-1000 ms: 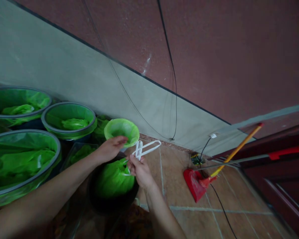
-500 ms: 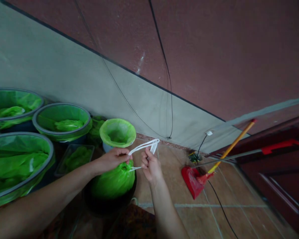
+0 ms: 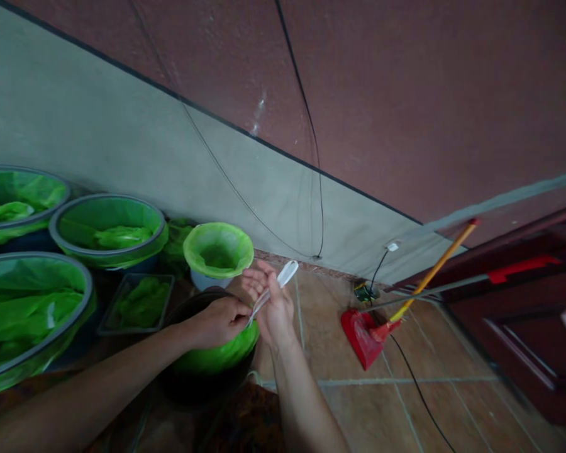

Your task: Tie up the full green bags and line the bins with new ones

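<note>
My left hand [image 3: 222, 322] is closed, pinching a white drawstring [image 3: 287, 272] close to the neck of a green mesh-like bag [image 3: 221, 355]. The bag sits bunched inside a dark round bucket [image 3: 188, 390], its neck hidden behind my fingers. Palm up beside it, my right hand [image 3: 274, 308] has its fingers stretched out and apart. The drawstring runs across this palm near the thumb, and its looped end sticks out beyond the hand to the upper right.
Large tubs [image 3: 82, 277] lined with green bags stand at left, with a clear tray [image 3: 163, 308] of green material between. A small green-lined bucket [image 3: 245, 251] stands by the wall. A red dustpan [image 3: 358, 340], yellow handle [image 3: 436, 267] and black cable [image 3: 417, 387] lie rightward.
My right hand has turned palm up and its fingers have spread. The drawstring, stretched in a wide loop between the hands before, is now gathered together in my left hand's pinch.
</note>
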### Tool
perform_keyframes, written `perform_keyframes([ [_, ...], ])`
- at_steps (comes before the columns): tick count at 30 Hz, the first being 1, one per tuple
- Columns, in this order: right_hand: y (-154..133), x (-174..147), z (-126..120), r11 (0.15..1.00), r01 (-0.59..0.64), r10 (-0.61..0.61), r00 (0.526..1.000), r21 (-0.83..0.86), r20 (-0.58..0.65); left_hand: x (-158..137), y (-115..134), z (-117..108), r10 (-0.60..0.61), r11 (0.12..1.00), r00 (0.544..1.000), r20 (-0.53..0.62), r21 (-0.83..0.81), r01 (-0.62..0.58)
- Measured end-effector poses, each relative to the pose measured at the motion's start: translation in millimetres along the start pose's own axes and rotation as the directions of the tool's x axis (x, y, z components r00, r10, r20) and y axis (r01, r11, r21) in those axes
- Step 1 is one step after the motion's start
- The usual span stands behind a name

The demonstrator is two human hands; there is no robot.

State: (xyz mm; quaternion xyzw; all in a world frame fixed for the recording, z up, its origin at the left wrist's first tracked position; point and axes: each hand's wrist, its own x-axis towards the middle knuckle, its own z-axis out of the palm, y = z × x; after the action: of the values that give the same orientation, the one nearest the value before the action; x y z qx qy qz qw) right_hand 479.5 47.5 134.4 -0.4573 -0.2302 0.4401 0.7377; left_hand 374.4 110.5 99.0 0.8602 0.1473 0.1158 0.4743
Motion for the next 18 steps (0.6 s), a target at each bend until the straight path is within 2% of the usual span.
perform_keyframes([
  [4, 3.8, 5.1, -7.6, 0.992, -0.064, 0.068, 0.997, -0.105, 0.032, -4.2, 7.4, -3.4, 0.047, 0.997, 0.983, 0.179, -0.073, -0.034],
  [6, 6.2, 6.6, -10.0, 0.984, -0.094, 0.102, 0.994, -0.154, 0.039, -4.7, 9.5, -3.7, 0.043, 0.990, 0.974, 0.221, -0.143, -0.011],
  [10, 12.6, 9.5, -16.8, 0.961, -0.157, 0.166, 0.986, -0.230, 0.020, -1.6, 5.0, -1.3, -0.116, 0.963, 0.981, 0.155, -0.225, 0.149],
  [12, 15.9, 10.5, -23.2, 0.927, -0.173, 0.179, 0.984, -0.332, -0.014, 0.3, -0.4, -3.6, -0.199, 0.936, 0.975, 0.101, -0.274, 0.220],
  [15, 18.7, 9.8, -33.5, 0.819, -0.148, 0.180, 0.984, -0.555, 0.003, 1.5, -7.0, -13.3, -0.331, 0.870, 0.944, 0.004, -0.387, 0.307],
  [18, 16.7, 6.2, -39.0, 0.747, -0.073, 0.164, 0.983, -0.660, 0.078, 1.6, -8.5, -23.2, -0.448, 0.796, 0.893, -0.048, -0.475, 0.374],
])
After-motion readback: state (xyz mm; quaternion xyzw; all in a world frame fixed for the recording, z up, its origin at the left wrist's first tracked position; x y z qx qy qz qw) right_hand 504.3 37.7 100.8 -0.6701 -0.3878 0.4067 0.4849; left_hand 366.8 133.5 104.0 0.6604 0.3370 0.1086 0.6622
